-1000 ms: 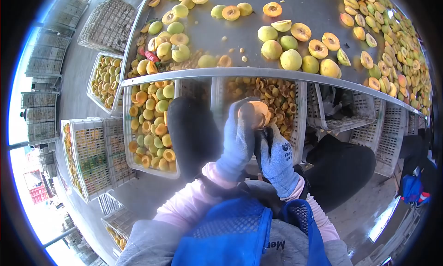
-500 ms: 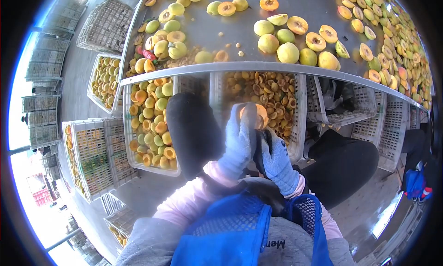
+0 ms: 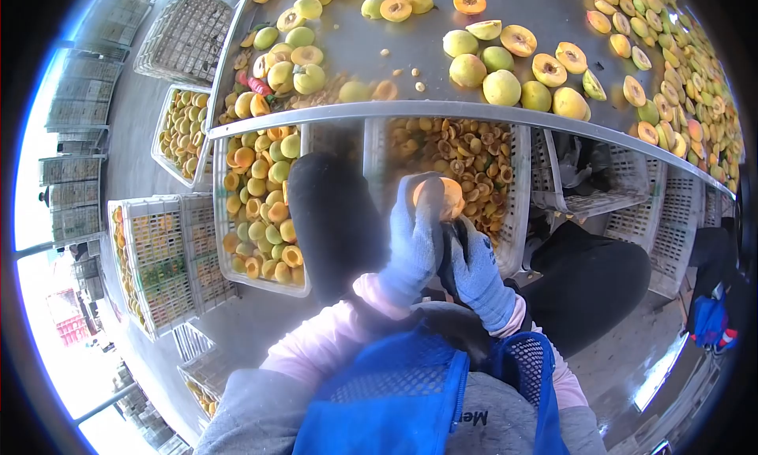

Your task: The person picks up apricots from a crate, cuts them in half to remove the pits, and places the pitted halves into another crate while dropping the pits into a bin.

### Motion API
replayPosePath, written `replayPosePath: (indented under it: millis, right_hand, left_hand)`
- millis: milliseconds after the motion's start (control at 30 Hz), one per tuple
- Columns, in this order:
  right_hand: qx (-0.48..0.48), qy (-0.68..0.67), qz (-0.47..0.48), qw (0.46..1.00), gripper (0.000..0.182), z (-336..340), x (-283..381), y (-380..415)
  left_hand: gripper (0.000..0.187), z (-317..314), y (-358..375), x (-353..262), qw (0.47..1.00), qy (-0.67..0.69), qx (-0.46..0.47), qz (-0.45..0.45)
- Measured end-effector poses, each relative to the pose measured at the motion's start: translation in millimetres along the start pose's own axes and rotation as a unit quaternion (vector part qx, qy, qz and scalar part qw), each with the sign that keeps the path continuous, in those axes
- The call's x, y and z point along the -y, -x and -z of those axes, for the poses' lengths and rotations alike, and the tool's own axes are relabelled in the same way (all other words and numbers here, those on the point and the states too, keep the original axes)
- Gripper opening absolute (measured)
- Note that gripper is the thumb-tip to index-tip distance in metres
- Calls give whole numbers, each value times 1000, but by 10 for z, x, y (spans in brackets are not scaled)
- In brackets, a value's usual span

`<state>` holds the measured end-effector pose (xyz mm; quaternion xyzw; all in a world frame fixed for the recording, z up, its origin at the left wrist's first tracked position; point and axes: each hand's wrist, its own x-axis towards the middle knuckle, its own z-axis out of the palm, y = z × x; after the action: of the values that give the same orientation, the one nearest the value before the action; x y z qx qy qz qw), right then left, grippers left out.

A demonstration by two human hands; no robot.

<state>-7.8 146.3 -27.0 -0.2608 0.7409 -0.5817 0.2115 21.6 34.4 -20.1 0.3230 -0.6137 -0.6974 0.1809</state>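
Observation:
Both my hands wear blue gloves with dark palms, close together over my lap. My left hand [image 3: 421, 238] is closed round a peach half [image 3: 450, 198], whose orange side shows above the fingers. Just beside it, my right hand [image 3: 476, 272] is closed, its fingertips close under the fruit. Whatever it grips, if anything, is hidden by the dark glove palm. Beyond the hands stands a crate of small brownish fruit pieces [image 3: 483, 151]. A crate of yellow-green peaches and halves [image 3: 258, 210] stands left of my leg.
The metal table [image 3: 355, 52] in front carries whole and halved peaches [image 3: 501, 87], with a large heap [image 3: 699, 84] at right. Its raised rim [image 3: 442, 108] runs above the crates. Stacked crates [image 3: 162, 258] stand at left, and a crate with dark contents [image 3: 592, 179] at right.
The peach half has turned slightly and shows more of its orange side above my left fingers. My hands stay together; the whole view has shifted slightly.

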Motion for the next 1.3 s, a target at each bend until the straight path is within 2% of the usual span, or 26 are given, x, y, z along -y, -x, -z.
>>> replayPosePath:
  millis: [67,167,200,233,267,333,367,400,500,533,633,733,767,833,867,900,933,967,1033,1067,1100,1133,1167,1233,1267,1300]
  right_hand:
    - [61,-82,-89,991,29,67,-67,-1]
    - [92,-135,-132,978,32,78,-150,62]
    - [77,-141,-129,978,32,33,-142,83]
    - [63,-147,-126,979,32,-11,-113,94]
    - [58,-163,-174,969,30,-29,-63,90]
    - [99,-342,-285,890,28,36,83,43]
    - [138,-495,-336,789,30,108,121,33]
    - [174,-628,-375,660,34,150,144,29]
    - [190,-711,-400,546,43,89,216,49]
    - [195,-716,-401,537,44,64,176,75]
    - [164,-566,-432,683,44,56,294,75]
    - [198,-701,-430,533,42,5,162,102]
    - [229,-759,-413,449,42,-28,147,116]
    - [283,-848,-360,268,44,-98,123,108]
    - [267,-852,-339,297,44,-116,91,128]
    - [249,-854,-319,326,44,-135,58,147]
    - [286,-850,-267,352,44,-123,15,134]
    - [321,-842,-215,375,44,-102,-11,124]
    - [305,-854,-177,383,46,32,-5,7]
    - [224,-847,-258,406,46,36,-87,11]
    - [139,-830,-336,423,46,17,-198,49]
    - [132,-823,-365,415,44,-20,-296,56]
    - [147,-792,-345,481,44,-32,-353,73]
    - [174,-720,-299,602,44,-69,-93,1]
    - [124,-621,-287,719,29,-49,92,-29]
    - [85,-524,-251,810,23,-104,156,-59]
  left_hand:
    - [32,55,-70,76,998,-42,28,-35]
    - [33,210,-216,-172,978,-20,177,112]
    - [32,245,-304,-254,961,59,215,160]
    - [32,255,-377,-319,956,49,240,160]
    - [30,236,-375,-320,965,15,236,109]
    - [27,215,-362,-290,971,-14,237,25]
    - [26,216,-350,-251,970,-7,243,-7]
    - [24,215,-338,-225,968,0,248,-41]
    - [23,305,-285,-256,945,117,280,122]
    - [23,303,-256,-164,948,145,272,80]
    - [25,376,-247,-95,969,-10,248,7]
    - [23,430,-306,-67,961,-30,275,-30]
    - [23,446,-304,-63,957,-28,285,-45]
    - [26,451,-324,25,941,73,327,53]
    - [29,437,-325,108,924,124,346,102]
    - [36,378,-253,261,958,84,273,-24]
    - [45,290,-140,449,969,41,191,-150]
    - [54,259,-72,542,957,-5,104,-271]
    - [69,366,-58,471,957,-73,75,-271]
    - [77,419,-53,434,955,-107,60,-269]
    - [72,500,-52,377,939,-131,52,-313]
    - [65,604,-62,363,988,51,64,-129]
    - [58,709,-133,344,969,232,70,59]
    - [48,829,-126,301,963,236,67,112]
    - [45,854,-59,253,996,60,63,-21]
    - [43,902,-105,296,994,76,82,-7]
